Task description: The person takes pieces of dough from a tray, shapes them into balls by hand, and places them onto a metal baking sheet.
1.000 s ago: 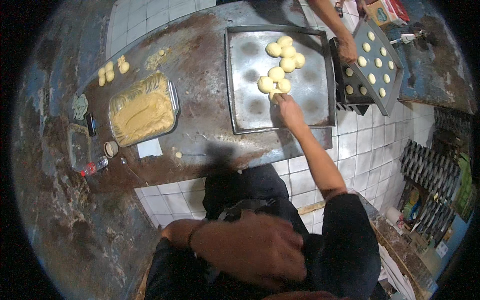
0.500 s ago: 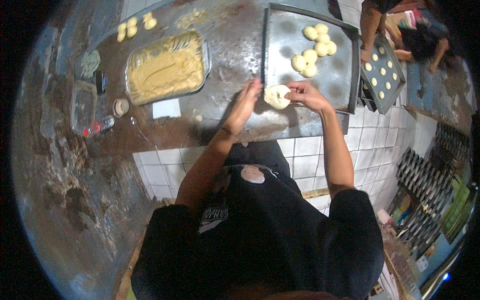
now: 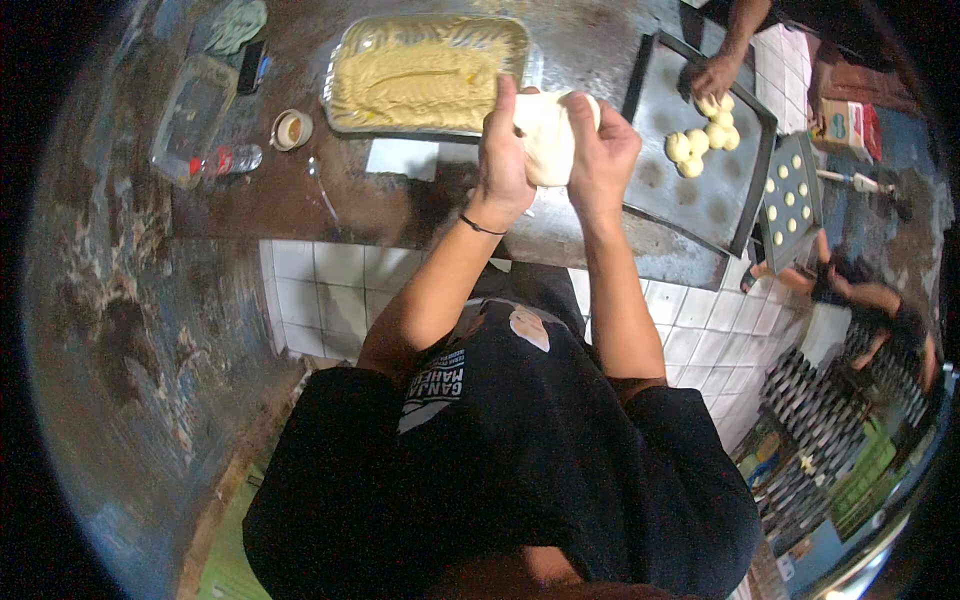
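Observation:
A piece of pale dough [image 3: 549, 145] is stretched between my two hands, raised over the near part of the table. My left hand [image 3: 505, 165] grips its left edge with the thumb up. On its right edge my right hand [image 3: 603, 155] is closed, fingers partly hidden behind the dough. Just behind and left of the dough stands a foil-like tray [image 3: 400, 131] filled with yellow-brown paste [image 3: 415, 85]. To the right, a dark baking tray [image 3: 690, 210] carries several small dough balls [image 3: 690, 150] in a cluster.
Another person's hand [image 3: 714, 78] touches the dough balls from the far side. A second tray [image 3: 783, 252] with dough balls is beyond at right, near another person's arms. Left are a white square [image 3: 402, 158], small cup [image 3: 292, 130], bottle [image 3: 238, 158], phone [image 3: 252, 68] and clear container [image 3: 180, 140].
The dough has moved from the baking tray's near-left corner leftward, and my left hand has taken hold of it too. Another person's hand has come to the dough balls. The view has shifted.

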A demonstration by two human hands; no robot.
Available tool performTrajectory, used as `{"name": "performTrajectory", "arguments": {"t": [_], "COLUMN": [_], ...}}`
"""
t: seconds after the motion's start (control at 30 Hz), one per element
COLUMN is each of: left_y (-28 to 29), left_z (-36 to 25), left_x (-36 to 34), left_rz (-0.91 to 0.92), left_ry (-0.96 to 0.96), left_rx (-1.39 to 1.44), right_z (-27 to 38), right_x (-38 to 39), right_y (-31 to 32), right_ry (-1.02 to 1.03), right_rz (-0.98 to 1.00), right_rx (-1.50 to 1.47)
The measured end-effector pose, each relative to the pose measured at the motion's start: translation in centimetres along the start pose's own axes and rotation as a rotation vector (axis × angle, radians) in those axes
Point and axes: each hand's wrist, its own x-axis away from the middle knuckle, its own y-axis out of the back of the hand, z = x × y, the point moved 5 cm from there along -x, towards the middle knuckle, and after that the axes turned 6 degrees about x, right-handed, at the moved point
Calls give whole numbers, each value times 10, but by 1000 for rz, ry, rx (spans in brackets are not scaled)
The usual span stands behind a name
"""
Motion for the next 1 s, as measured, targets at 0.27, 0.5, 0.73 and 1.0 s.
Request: {"name": "performTrajectory", "arguments": {"t": [0.27, 0.5, 0.73, 1.0], "left_y": [74, 126, 207, 219], "left_z": [-62, -103, -163, -188], "left_x": [31, 56, 57, 47], "left_rz": [473, 239, -179, -348], "left_ry": [-542, -427, -422, -468], "left_rx": [-942, -1260, -1447, -1529], "right_z": [36, -167, -251, -174], "right_x": [21, 27, 60, -52], "right_y": [-68, -36, -5, -61], "right_ry": [-4, 31, 309, 550], "right_rz": [552, 657, 699, 592], "right_rx": [445, 1476, 1303, 1455]}}
